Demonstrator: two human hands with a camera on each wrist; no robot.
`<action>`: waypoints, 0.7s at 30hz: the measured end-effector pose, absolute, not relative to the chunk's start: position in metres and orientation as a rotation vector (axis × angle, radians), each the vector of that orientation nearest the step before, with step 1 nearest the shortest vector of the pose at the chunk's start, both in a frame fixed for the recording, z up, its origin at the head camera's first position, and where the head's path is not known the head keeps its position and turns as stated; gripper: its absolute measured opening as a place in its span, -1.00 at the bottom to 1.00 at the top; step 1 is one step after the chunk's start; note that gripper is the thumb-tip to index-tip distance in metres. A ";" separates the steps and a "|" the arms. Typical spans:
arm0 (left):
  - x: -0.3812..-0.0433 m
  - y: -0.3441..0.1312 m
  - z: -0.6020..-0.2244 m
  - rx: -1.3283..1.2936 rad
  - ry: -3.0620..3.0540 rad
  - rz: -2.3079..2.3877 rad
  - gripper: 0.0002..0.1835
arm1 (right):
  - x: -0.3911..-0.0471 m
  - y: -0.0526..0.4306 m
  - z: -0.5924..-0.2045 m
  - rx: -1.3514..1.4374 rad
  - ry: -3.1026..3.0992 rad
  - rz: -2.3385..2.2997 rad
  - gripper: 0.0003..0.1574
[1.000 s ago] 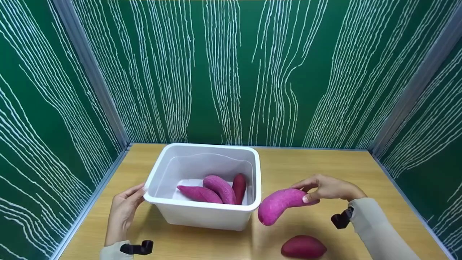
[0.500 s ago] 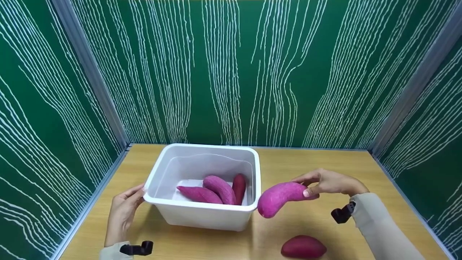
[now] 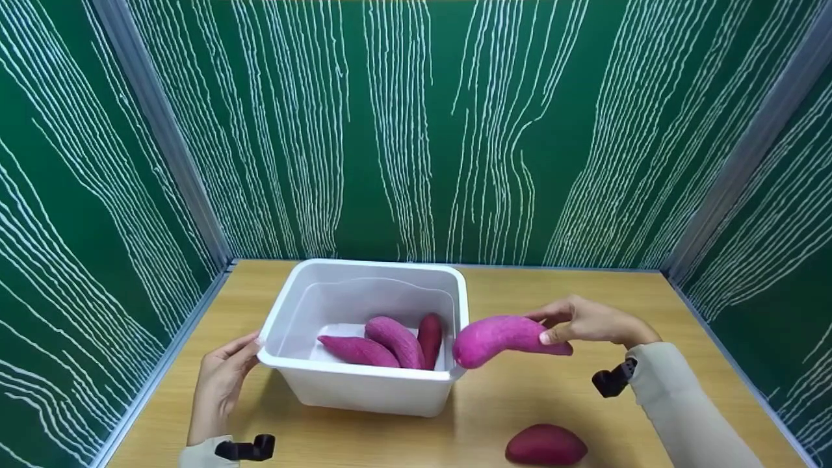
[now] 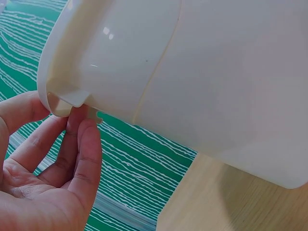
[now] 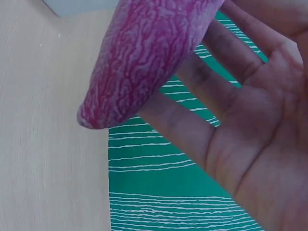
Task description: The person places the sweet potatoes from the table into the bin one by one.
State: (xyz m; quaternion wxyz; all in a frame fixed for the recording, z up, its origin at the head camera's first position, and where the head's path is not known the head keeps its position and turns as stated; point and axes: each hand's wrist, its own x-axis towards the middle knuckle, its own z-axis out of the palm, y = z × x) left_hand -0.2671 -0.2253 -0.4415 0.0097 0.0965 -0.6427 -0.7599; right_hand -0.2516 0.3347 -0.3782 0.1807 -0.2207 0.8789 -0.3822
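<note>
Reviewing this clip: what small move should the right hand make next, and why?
Probably raise the pink sweet potato and bring it over the right rim of the white bin. The right hand grips it outside the bin, its end overlapping that rim in the head view; the left hand holds the opposite side, and three others lie inside.

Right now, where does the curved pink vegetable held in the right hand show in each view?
Head: right of centre, the curved pink vegetable hangs from the right hand, its left end overlapping the right rim of the white bin in the picture.
Left wrist: not in it.
Right wrist: top centre, cut off by the upper edge, tapered end pointing down-left.
Shared landmark: the green walls with white lines, seen in all three views.
</note>
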 end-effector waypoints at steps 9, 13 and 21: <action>-0.267 -0.226 -0.441 0.297 -2.003 -2.383 -0.83 | -0.255 0.329 -0.374 -0.606 2.520 -1.079 -0.44; -0.267 -0.225 -0.441 0.299 -2.013 -2.377 -0.80 | -0.257 0.327 -0.372 -0.616 2.514 -1.107 -0.44; -0.268 -0.225 -0.442 0.305 -2.036 -2.358 -0.80 | -0.261 0.321 -0.369 -0.594 2.479 -1.170 -0.37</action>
